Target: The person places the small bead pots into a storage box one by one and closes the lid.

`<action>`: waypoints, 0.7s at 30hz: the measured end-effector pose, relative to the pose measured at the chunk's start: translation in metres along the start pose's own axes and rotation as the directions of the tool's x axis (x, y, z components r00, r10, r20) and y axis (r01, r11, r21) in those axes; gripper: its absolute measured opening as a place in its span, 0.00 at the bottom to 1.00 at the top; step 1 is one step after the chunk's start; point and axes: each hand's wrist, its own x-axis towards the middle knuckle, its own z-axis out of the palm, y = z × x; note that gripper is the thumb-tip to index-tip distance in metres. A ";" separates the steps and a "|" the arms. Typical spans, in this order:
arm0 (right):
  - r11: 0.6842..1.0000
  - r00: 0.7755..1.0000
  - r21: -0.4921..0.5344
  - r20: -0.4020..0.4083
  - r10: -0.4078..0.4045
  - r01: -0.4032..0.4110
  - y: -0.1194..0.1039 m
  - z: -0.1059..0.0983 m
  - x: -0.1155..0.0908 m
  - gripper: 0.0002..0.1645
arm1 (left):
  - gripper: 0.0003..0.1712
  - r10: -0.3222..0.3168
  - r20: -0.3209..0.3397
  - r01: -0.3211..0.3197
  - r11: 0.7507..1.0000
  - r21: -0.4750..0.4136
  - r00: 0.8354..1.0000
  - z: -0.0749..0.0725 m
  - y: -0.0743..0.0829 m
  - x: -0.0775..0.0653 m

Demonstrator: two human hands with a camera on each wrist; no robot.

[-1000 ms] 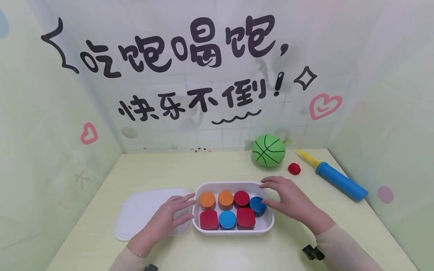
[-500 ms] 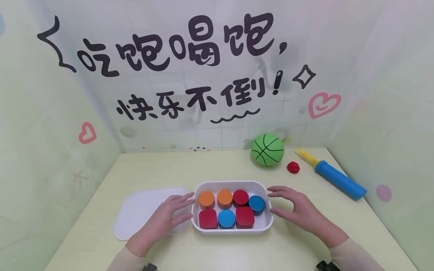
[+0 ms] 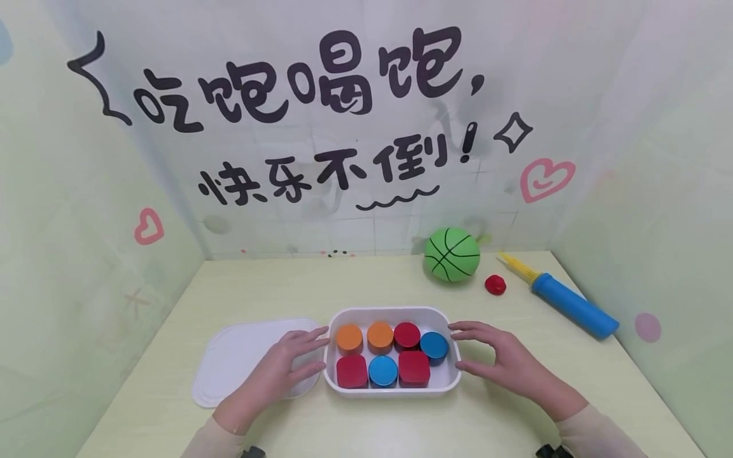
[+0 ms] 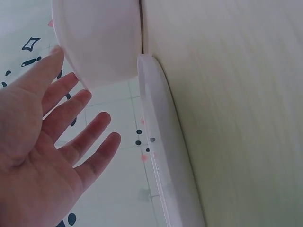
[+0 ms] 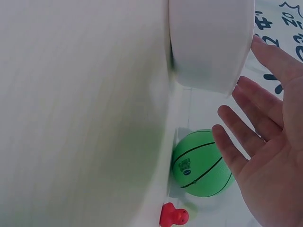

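A white oval-cornered box (image 3: 392, 392) stands on the table with several lids or blocks inside: two orange round ones (image 3: 380, 337), a red round one (image 3: 406, 336), two blue round ones (image 3: 434, 345) and two red squarish ones (image 3: 352, 371). My left hand (image 3: 283, 361) is at the box's left end, thumb and fingertips right at the rim, fingers spread and fairly straight. At the opposite end my right hand (image 3: 504, 357) mirrors it, its fingertips at the right rim. Both wrist views show open palms, with thumb and fingers by the box wall (image 4: 102, 42).
A white lid (image 3: 240, 356) lies flat left of the box, partly under my left hand in the head view. Behind on the right are a green ball (image 3: 452, 254), a small red toy (image 5: 174, 215) and a blue hand pump (image 3: 575, 306) with a yellow nozzle.
My right hand has drawn back from the blue round piece inside the box to the outside of the right rim. The left hand keeps its place at the left end.
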 end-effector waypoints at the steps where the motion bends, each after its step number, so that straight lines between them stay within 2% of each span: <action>1: 1.000 1.000 0.006 0.001 0.002 -0.002 0.000 0.000 0.000 0.29 | 0.28 0.000 0.003 0.000 1.000 0.001 1.000 0.000 0.000 0.000; 4: 1.000 1.000 0.030 0.004 0.005 -0.005 0.002 0.001 0.000 0.29 | 0.28 0.010 0.008 -0.010 0.999 0.031 1.000 -0.003 0.000 0.001; 7: 0.999 1.000 0.053 0.008 -0.005 0.005 0.003 0.000 0.000 0.29 | 0.28 0.027 -0.015 -0.026 0.997 0.076 1.000 -0.009 0.000 0.003; 10: 0.998 1.000 0.066 0.010 0.001 -0.002 0.003 0.000 0.000 0.30 | 0.28 0.044 -0.077 -0.036 0.994 0.104 0.996 -0.019 -0.007 0.005; 14: 0.997 1.000 0.080 0.017 0.024 -0.025 0.002 0.000 -0.001 0.30 | 0.27 0.038 -0.160 -0.019 0.992 0.121 0.986 -0.034 -0.027 0.001; 17: 0.996 0.999 0.083 0.022 0.032 -0.034 0.002 0.000 -0.001 0.30 | 0.24 -0.027 -0.177 0.049 0.991 0.122 0.984 -0.047 -0.046 -0.007; 21: 0.996 0.999 0.088 0.023 0.031 -0.033 0.001 0.002 0.000 0.31 | 0.21 -0.155 -0.145 0.172 0.978 0.116 0.977 -0.070 -0.072 -0.023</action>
